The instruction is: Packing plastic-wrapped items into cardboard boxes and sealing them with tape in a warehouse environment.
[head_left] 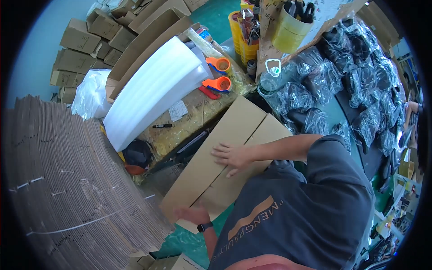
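Observation:
A long brown cardboard box (234,121) lies slantwise before me, its two long flaps folded down and a thin dark gap running between them. My right hand (231,156) rests flat on the flaps near the middle, fingers spread. At the box's near left end is my left hand (194,214), somewhat blurred, with its fingers stretched out over the cardboard. A dark watch (204,227) sits on that wrist. Neither hand has anything lifted in it.
Flattened cardboard (76,180) is stacked high at left. On the workbench (180,135) lie white foam sheets (153,85), two orange tape dispensers (218,84), a black marker (162,126) and a dark cap-like object (137,153). Plastic-wrapped black items (324,76) cover the right table.

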`<control>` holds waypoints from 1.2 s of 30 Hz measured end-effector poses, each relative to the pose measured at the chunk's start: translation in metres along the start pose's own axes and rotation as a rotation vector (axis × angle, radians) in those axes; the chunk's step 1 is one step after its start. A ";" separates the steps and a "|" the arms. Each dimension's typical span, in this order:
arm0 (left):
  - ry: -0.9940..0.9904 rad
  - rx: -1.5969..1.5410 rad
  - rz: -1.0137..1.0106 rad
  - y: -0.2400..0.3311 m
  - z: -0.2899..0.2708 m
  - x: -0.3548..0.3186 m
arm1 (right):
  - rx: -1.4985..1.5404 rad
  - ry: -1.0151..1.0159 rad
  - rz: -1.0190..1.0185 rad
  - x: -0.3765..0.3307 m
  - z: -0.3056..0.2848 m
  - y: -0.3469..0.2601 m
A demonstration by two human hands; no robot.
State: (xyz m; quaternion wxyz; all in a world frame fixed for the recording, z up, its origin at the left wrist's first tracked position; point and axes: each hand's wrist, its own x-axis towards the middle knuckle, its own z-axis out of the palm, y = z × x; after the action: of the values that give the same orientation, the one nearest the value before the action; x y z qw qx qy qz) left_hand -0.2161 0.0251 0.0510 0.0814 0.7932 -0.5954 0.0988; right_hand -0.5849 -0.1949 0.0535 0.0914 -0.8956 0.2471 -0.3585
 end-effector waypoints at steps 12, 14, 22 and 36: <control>-0.309 -0.235 0.100 0.017 0.028 0.055 | -0.264 -0.160 1.021 0.057 -0.017 0.385; -0.323 -0.290 0.117 -0.006 0.024 0.071 | -0.010 -0.048 1.093 0.061 -0.004 0.394; -0.493 -0.292 0.284 -0.007 0.029 0.113 | 0.359 0.314 0.936 0.097 -0.022 0.239; -0.395 -0.500 0.286 -0.002 0.041 0.121 | 0.397 -1.423 1.622 0.298 0.226 0.083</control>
State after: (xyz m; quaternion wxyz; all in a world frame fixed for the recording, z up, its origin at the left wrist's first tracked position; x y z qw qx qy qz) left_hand -0.1790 -0.0965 0.0424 0.1417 0.6611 -0.7106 -0.1948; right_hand -0.2762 -0.4206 0.0392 0.5645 -0.4382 0.5913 0.3738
